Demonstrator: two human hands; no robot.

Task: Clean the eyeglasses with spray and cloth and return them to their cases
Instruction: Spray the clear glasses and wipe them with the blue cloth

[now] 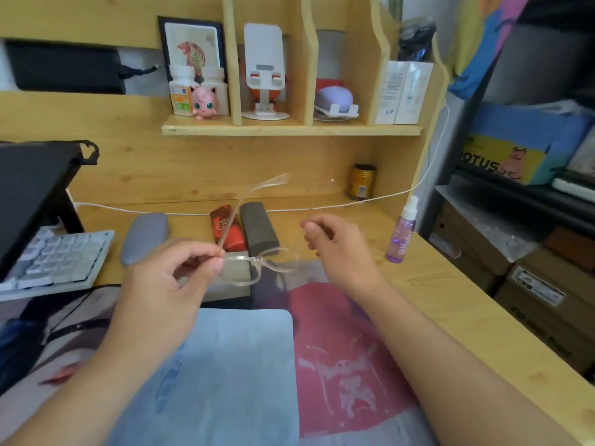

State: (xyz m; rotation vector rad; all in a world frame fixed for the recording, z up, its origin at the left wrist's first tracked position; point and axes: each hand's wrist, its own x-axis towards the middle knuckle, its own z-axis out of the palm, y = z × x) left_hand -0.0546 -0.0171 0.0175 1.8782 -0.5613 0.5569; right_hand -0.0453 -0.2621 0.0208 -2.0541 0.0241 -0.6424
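Left hand [190,268]: thumb and fingertips pinch the clear eyeglasses [257,267] at the hinge, above the near edge of the three cases; one temple arm sticks up and away.
Right hand [335,246]: fingers loosely curled, thumb meeting forefinger on what looks like the thin tip of the other temple arm; blur leaves the contact uncertain.
Cases: grey case [145,238], red case [227,231] and dark case [259,231] lie in a row just behind the eyeglasses.
Cloth [222,375]: pale blue, flat on the desk mat [347,349], in front of the cases and under the forearms.
Spray bottle [402,233]: upright, right of the cases, near the desk's right edge.
Open room: bare wood between the dark case and the spray bottle; keyboard [54,262] bounds the left.
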